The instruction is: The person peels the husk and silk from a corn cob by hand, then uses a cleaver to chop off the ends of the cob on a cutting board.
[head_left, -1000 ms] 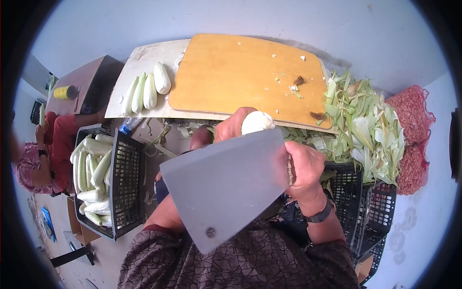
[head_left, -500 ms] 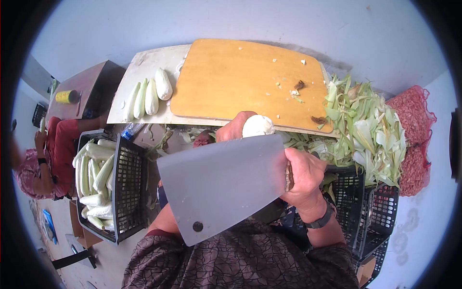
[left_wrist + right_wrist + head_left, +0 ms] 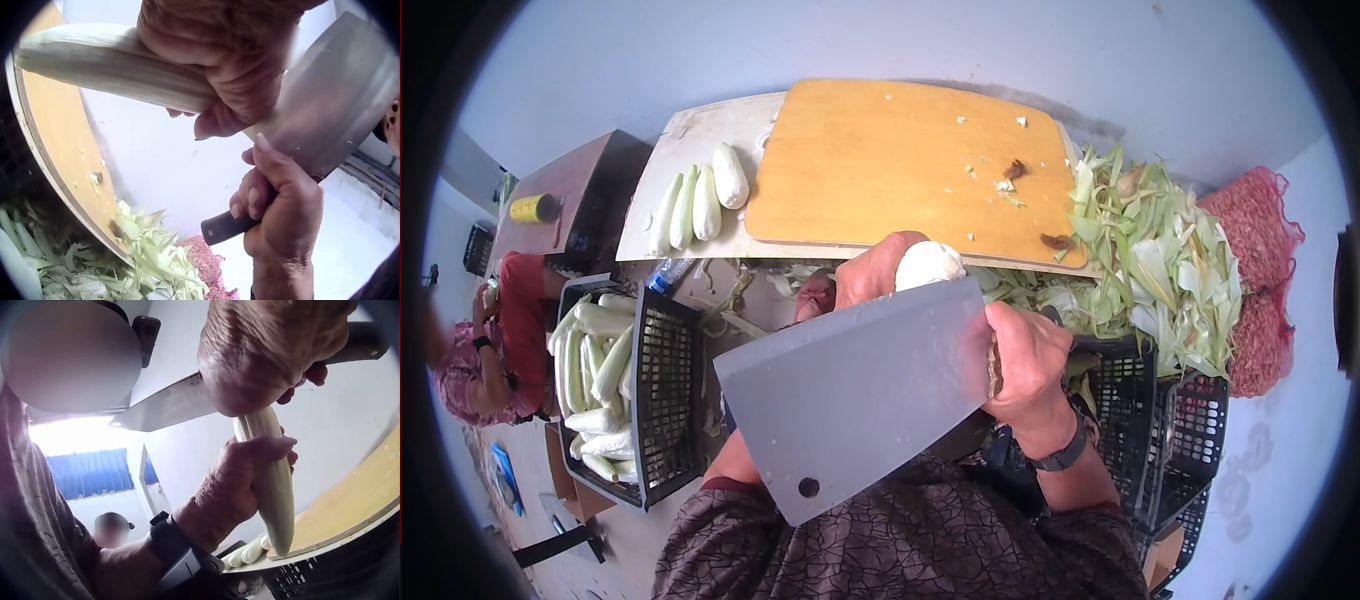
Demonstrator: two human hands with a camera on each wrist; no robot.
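My left hand (image 3: pixel 870 275) grips an ear of corn (image 3: pixel 112 65) in pale husk round its lower part, with its tip pointing away over the table's near side. In the head view only the rounded white end of the ear shows; the blade hides the rest. My right hand (image 3: pixel 1030 360) holds a cleaver (image 3: pixel 860 390) by its dark handle (image 3: pixel 228 226), thumb at the base of the broad grey blade. In the right wrist view the blade lies across the ear's butt end, close above my left thumb.
A yellow board (image 3: pixel 910 160) with scraps lies on the white table (image 3: pixel 650 225), several husked ears (image 3: pixel 705 200) beside it. Left stands a black crate (image 3: pixel 668 395) of corn, with a seated person (image 3: pixel 485 370) beyond. Right are a husk pile (image 3: pixel 1150 270), black crates (image 3: pixel 1125 410) and red mesh sacks (image 3: pixel 1260 260).
The cleaver's free end has swung slightly left while both hands keep their hold. The seated person's hand with a pale thing has come lower. The head view has shifted a little.
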